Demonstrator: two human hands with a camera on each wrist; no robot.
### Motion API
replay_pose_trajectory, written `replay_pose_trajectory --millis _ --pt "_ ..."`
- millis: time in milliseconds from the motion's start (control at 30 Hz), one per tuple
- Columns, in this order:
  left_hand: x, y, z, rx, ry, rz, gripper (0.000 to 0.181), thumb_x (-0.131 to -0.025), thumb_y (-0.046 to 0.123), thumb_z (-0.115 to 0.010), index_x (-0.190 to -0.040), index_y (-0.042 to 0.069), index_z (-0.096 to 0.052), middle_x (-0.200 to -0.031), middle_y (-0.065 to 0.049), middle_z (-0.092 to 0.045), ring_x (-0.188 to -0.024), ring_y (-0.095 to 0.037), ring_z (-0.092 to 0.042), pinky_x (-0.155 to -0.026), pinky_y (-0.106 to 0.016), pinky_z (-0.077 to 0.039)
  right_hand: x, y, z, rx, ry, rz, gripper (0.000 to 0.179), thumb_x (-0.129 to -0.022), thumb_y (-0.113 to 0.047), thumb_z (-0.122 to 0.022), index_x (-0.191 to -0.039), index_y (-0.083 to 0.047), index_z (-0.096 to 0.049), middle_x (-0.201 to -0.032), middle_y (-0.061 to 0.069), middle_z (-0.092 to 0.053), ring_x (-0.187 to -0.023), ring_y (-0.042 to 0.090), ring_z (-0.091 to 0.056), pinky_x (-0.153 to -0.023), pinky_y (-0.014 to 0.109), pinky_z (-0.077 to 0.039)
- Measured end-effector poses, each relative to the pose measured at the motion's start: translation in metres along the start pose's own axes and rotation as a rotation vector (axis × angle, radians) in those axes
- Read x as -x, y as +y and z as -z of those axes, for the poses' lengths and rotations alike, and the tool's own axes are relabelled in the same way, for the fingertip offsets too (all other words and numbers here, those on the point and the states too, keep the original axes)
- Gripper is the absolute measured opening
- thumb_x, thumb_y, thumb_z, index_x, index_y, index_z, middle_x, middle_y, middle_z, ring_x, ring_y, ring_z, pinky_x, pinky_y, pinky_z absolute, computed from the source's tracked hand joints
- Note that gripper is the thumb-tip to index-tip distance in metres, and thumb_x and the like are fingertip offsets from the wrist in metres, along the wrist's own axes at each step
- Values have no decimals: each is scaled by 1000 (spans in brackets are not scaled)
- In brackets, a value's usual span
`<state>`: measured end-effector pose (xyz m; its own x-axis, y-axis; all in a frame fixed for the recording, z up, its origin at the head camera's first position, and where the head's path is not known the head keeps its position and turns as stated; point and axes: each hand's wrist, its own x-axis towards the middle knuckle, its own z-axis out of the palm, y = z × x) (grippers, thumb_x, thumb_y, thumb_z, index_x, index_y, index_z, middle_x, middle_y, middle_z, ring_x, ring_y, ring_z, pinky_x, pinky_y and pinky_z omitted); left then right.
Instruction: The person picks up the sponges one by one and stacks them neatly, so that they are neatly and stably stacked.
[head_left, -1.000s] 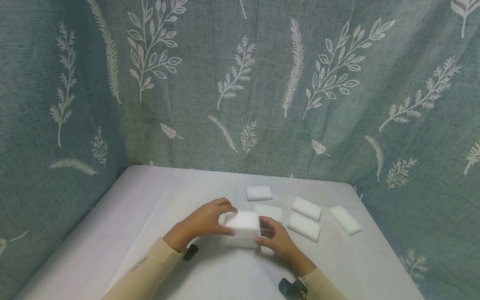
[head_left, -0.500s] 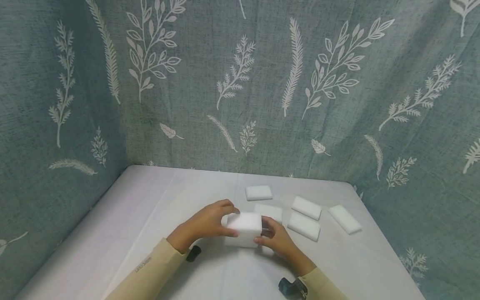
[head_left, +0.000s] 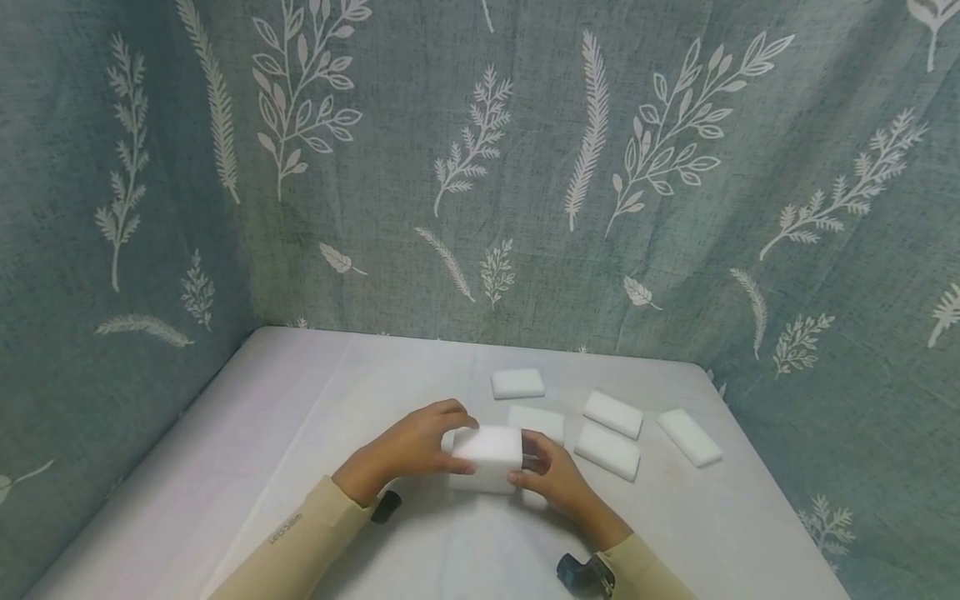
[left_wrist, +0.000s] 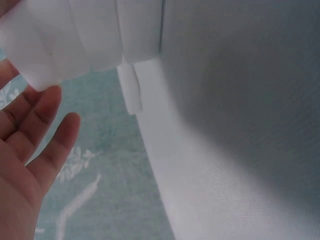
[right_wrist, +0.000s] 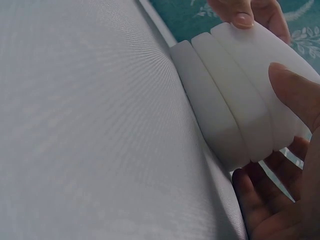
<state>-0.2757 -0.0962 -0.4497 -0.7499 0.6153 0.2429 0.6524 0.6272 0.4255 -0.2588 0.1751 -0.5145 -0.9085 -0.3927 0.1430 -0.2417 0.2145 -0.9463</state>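
Observation:
A stack of several white sponge blocks (head_left: 486,479) stands on the white-covered table, its layers lying flat on one another. My left hand (head_left: 412,440) holds the upper part from the left, thumb on the near side and fingers on the far side. On the right, my right hand (head_left: 555,477) curls round the end of the stack, thumb in front. In the right wrist view the seams between blocks (right_wrist: 220,95) show, with the right thumb (right_wrist: 295,92) against an upper block. The left wrist view shows the blocks (left_wrist: 95,35) side by side above spread left fingers (left_wrist: 50,145).
Behind and right of the stack lie several loose white sponges: one at the back (head_left: 517,383), one close behind the stack (head_left: 542,423), a pair (head_left: 609,450) to the right, and one farther right (head_left: 690,437). A leaf-patterned curtain (head_left: 480,250) borders the table (head_left: 315,400).
The left hand and the top of the stack have shifted slightly right and toward me since a second ago. The right hand and loose sponges stay in place.

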Motion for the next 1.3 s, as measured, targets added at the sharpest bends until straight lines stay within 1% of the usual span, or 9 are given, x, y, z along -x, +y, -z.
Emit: replay_pose_trajectory --millis 100,200,333,633,767,900,1000,1133,1300 --pt "0 0 0 -3 0 0 57 -74 57 -78 -119 22 -66 -111 13 -56 -101 -6 -55 -92 -34 -50 2 -12 -1 2 -10 -7 74 -81 -10 -79 -142 5 -39 -139 24 -47 -127 40 -47 -102 45 -41" --pt "-1 0 0 -4 0 9 58 -74 57 -78 -119 22 -65 -112 12 -56 -101 -7 -54 -92 -34 -50 2 -14 -1 15 -7 -14 76 -81 -13 -80 -143 4 -39 -140 23 -47 -127 38 -48 -102 44 -42" --pt "-1 1 0 -6 -6 17 58 -74 56 -78 -119 21 -66 -112 12 -56 -101 -7 -55 -92 -34 -50 -1 -2 -2 31 8 -16 78 -80 -20 -82 -143 -1 -41 -140 17 -49 -126 33 -49 -101 39 -43" --pt "1 1 0 -11 -20 13 57 -74 55 -79 -119 21 -66 -112 11 -56 -101 -8 -55 -92 -35 -50 0 1 -3 20 10 -10 77 -81 -19 -81 -144 -2 -40 -140 20 -48 -125 36 -51 -99 42 -45" --pt "2 1 1 28 -29 24 61 -74 53 -80 -122 20 -64 -115 10 -56 -104 -10 -55 -92 -38 -50 0 0 -2 18 6 -10 75 -82 -17 -80 -142 1 -41 -139 21 -49 -125 36 -50 -101 41 -43" --pt "3 -2 0 102 -60 80 73 -73 46 -83 -134 19 -55 -120 7 -56 -109 -14 -55 -95 -41 -48 0 -2 -1 34 10 -28 73 -82 -16 -79 -142 2 -41 -139 21 -48 -125 36 -51 -102 41 -42" --pt "5 -4 -1 144 -76 111 78 -74 39 -85 -140 19 -50 -121 4 -57 -109 -16 -55 -94 -42 -47 0 -6 -1 42 5 -32 73 -82 -13 -79 -142 5 -40 -138 24 -48 -124 39 -50 -102 43 -42" --pt "6 -6 -4 156 -74 95 76 -75 35 -84 -140 17 -50 -120 3 -59 -105 -14 -54 -93 -41 -47 2 -12 -1 29 4 -26 72 -82 -9 -78 -140 9 -40 -137 27 -48 -125 43 -48 -103 47 -41" --pt "5 -7 -5 151 -68 74 73 -75 34 -84 -138 16 -52 -117 4 -59 -103 -13 -55 -91 -40 -48 2 -7 0 27 19 -22 71 -81 -12 -79 -140 4 -42 -137 23 -49 -125 38 -49 -103 43 -41"
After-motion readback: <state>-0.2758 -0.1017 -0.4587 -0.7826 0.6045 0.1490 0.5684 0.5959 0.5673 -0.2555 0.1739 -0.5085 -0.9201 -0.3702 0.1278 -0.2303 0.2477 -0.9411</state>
